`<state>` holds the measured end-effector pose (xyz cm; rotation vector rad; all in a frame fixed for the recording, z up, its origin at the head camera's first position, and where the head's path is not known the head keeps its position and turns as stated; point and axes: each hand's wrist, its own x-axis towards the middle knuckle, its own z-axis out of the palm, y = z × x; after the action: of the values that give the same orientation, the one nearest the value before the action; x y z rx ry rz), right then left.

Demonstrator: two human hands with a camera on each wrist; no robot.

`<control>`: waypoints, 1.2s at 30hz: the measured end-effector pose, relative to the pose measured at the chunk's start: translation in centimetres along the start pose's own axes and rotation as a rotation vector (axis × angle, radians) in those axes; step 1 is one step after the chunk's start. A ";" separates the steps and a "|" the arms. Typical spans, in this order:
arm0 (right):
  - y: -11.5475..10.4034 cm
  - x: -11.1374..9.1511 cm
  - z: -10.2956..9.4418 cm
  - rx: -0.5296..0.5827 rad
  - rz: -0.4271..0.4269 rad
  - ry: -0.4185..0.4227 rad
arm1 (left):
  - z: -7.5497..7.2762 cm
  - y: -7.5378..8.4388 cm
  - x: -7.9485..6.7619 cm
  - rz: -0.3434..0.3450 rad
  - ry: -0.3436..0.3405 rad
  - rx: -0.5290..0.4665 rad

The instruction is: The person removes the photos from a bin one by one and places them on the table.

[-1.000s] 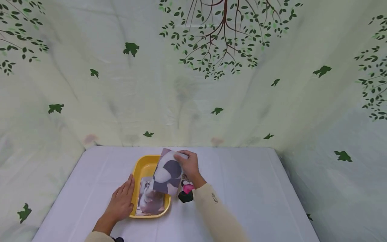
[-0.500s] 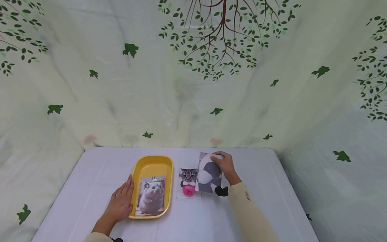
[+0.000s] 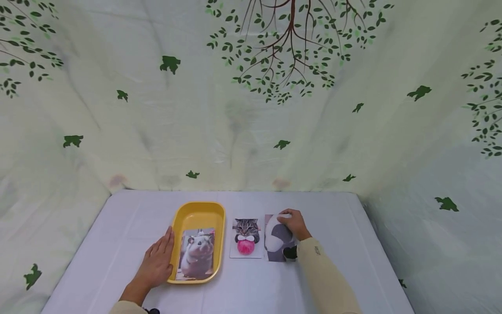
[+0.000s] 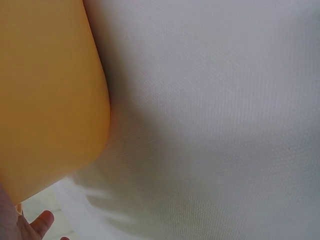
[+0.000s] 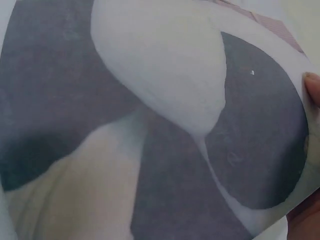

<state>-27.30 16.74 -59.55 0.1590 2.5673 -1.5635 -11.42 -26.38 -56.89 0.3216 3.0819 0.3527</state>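
Note:
My right hand (image 3: 295, 223) pinches the upper right edge of a picture card (image 3: 274, 237) with grey and white patches, low at the table, right of a cat card (image 3: 246, 248). Whether its underside touches the cloth I cannot tell. In the right wrist view this patched card (image 5: 165, 65) fills most of the frame, with the thumb (image 5: 312, 87) on its edge. My left hand (image 3: 156, 261) lies with straight fingers along the left side of a yellow tray (image 3: 198, 208). A hamster card (image 3: 198, 257) lies in the tray's near half.
A white cloth covers the table (image 3: 251, 292). Behind it hangs a pale curtain (image 3: 235, 131) printed with leaves and branches, which also closes off both sides. The cat card lies flat between the tray and the patched card.
The patched card has travelled right from over the tray, past the cat card, then down toward the table in my right hand. Hamster and cat cards are now uncovered. My left hand stays put.

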 end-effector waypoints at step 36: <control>-12.0 -4.5 10.5 -0.170 -0.338 -0.315 | 0.3 -0.1 0.0 -0.011 -0.007 0.004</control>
<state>-24.12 1.83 -53.06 -0.5210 2.5441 -1.3199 -11.46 -26.38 -57.19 0.3045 3.0763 0.3447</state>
